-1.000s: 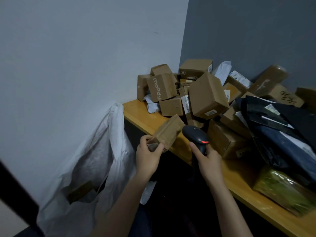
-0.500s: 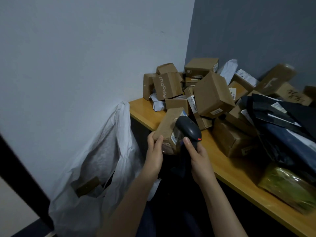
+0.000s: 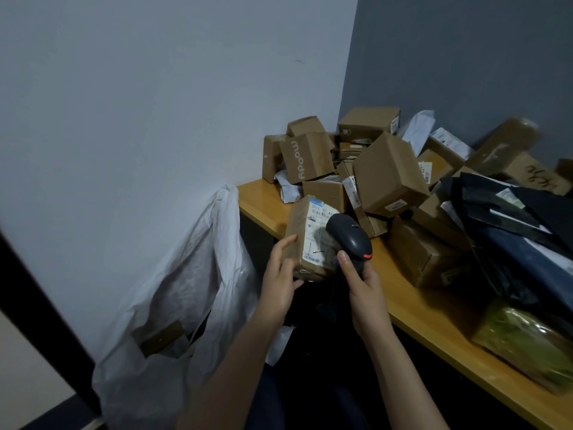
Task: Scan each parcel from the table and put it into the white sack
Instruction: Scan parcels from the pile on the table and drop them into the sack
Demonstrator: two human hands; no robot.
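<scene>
The crumpled white plastic sack [image 3: 186, 290] stood at my far left, open against the pale wall, with its mouth just beside the corner of the orange-brown wooden table [image 3: 263, 197]. A flat brown cardboard package [image 3: 159, 338] lay inside the sack, half hidden by the folds.

My left hand [image 3: 279, 274] gripped the small brown cardboard parcel with the white shipping label [image 3: 305, 240]. The thumb lay on its left face and the fingers curled under its lower end. I held the parcel upright in the air just off the table's front edge, between the sack and the scanner, with the label turned towards me.

My right hand [image 3: 366, 290] was wrapped round the handle of the dark grey handheld barcode scanner [image 3: 348, 237], the forefinger lying up along its neck. The scanner's head sat right in front of the label (whether it touched, I could not tell).

Behind them, brown cardboard boxes were heaped in the table's back corner. One was printed "moody" [image 3: 307, 158], and a larger one sat tilted on its edge [image 3: 389, 178]. Further right lay a stack of black plastic mailer bags [image 3: 511, 228]. A green bundle in clear wrap [image 3: 527, 346] sat near the table's front edge at the far right.
</scene>
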